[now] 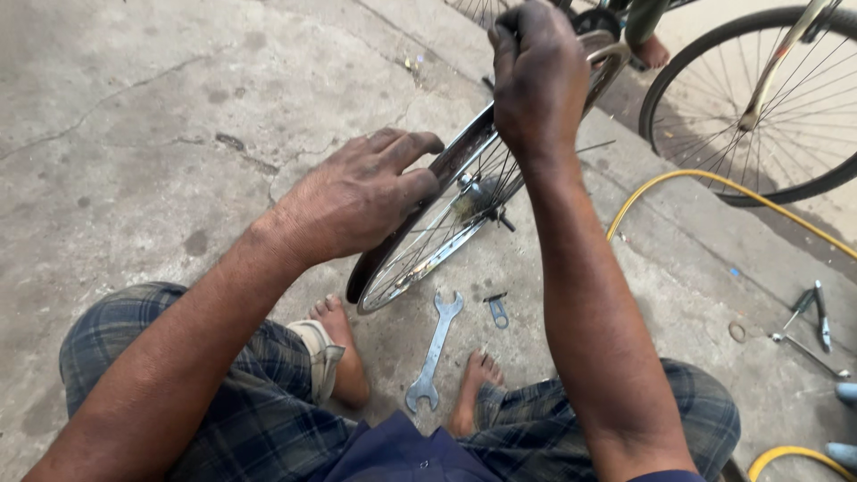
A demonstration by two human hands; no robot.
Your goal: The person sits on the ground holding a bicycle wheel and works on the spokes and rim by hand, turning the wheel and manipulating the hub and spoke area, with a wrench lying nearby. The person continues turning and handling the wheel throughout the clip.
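Observation:
A bare bicycle wheel (428,241) with a shiny rim and thin spokes stands tilted on the concrete between my feet. My left hand (357,196) presses on the rim's near side, fingers curled over a dark strip along the rim. Farther up, my right hand (536,80) is closed around the rim's top. The hub (473,198) shows between my two arms. Both hands are smeared with dark grease.
A double-ended open spanner (435,350) and a small key-like tool (497,311) lie on the ground by my feet. A yellow hose (714,183) runs at the right, near pliers (817,312). A standing bicycle's wheel (759,98) and another person's foot (652,52) are at the top right.

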